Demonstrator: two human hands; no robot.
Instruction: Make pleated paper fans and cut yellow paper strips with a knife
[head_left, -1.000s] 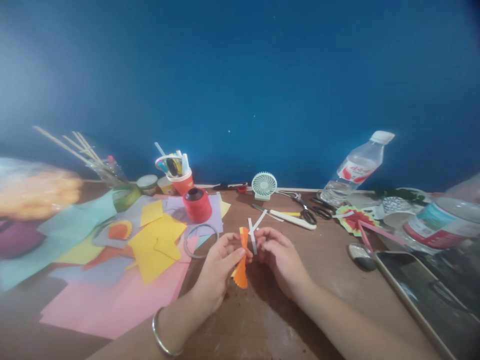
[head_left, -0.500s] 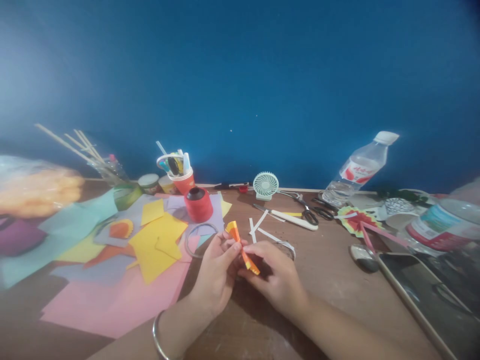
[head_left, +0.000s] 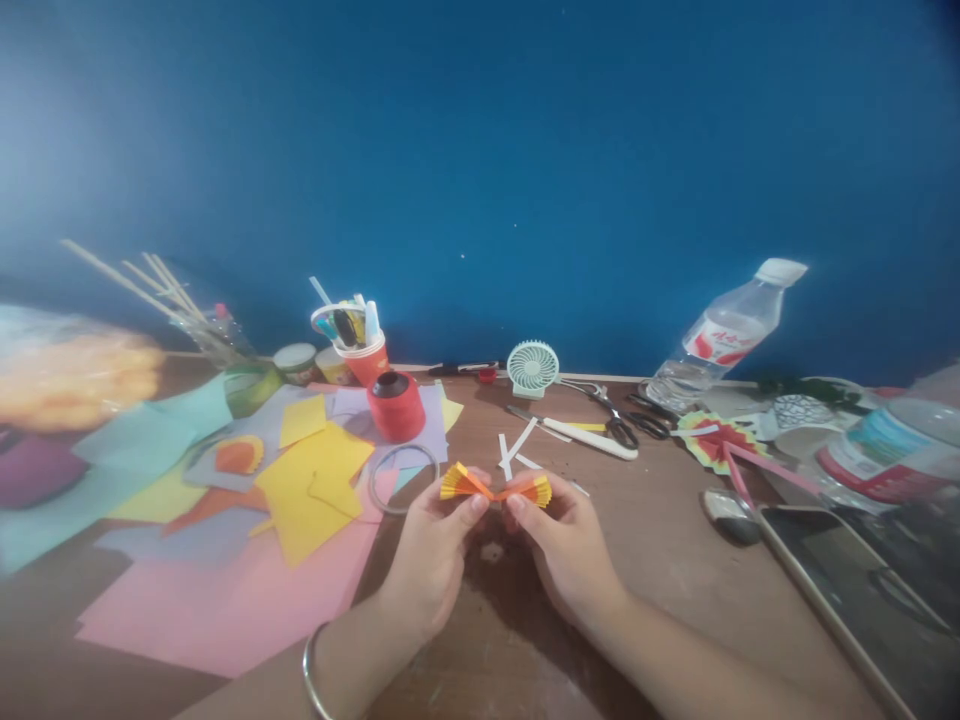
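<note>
Between my two hands is a pleated paper fan point(head_left: 463, 482), orange with yellow zigzag ends, pinched narrow at its middle like a bow. My left hand point(head_left: 431, 550) grips its left half, thumb on top near the middle. The right half sits in my right hand point(head_left: 562, 540), also pinched under the thumb. Both fanned ends spread outward above the fingers, and the fingertips behind the paper are hidden. Just beyond the hands, thin white paper strips point(head_left: 517, 443) lie on the brown table point(head_left: 652, 600). A metal ring point(head_left: 373, 490) lies left of the fan.
Coloured paper sheets point(head_left: 225, 610) cover the left side, with a red thread spool point(head_left: 397, 408) on them. Farther back are a cup of pens point(head_left: 367, 362), a small fan point(head_left: 532, 368), a white-handled knife point(head_left: 600, 442) and scissors point(head_left: 619, 430). At right are bottles point(head_left: 724, 335) and a phone point(head_left: 847, 590).
The pleated paper has turned from upright, through a slant, to lying crosswise, and its ends have spread. My right hand has moved from the white strips to the paper and now holds its right half.
</note>
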